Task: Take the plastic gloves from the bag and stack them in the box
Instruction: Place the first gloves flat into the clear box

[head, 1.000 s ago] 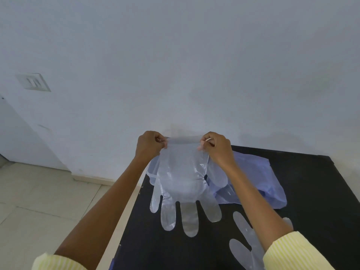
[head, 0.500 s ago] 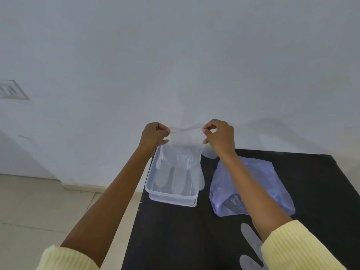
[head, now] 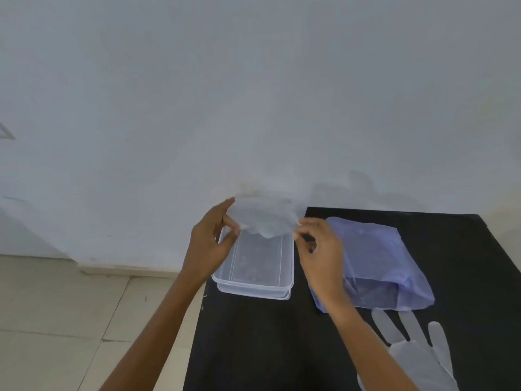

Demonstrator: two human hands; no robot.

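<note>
Pale tiled floor (head: 56,320): left of the counter, below a white wall (head: 253,94).

Left grip (head: 208,249): bare hand, forefinger and thumb pinching the left edge of the glove.

Thin clear plastic glove (head: 265,218): bunched and crumpled, held up between the two grips, above the far end of the box. Whether its lower edge touches the box cannot be told.

Clear rectangular plastic box (head: 253,286): open, standing at the counter's left edge, below and between the grips.

Right grip (head: 321,255): bare hand, fingers curled, thumb and forefinger pinching the glove's right edge.

Black flat counter (head: 253,348): carries box, bag and spare glove.

Pale violet translucent plastic bag (head: 380,263): lying flat just right of the box, partly behind the right grip.

Second clear plastic glove (head: 417,356): spread flat on the counter, near the bag's close edge, fingers pointing away from the person.
</note>
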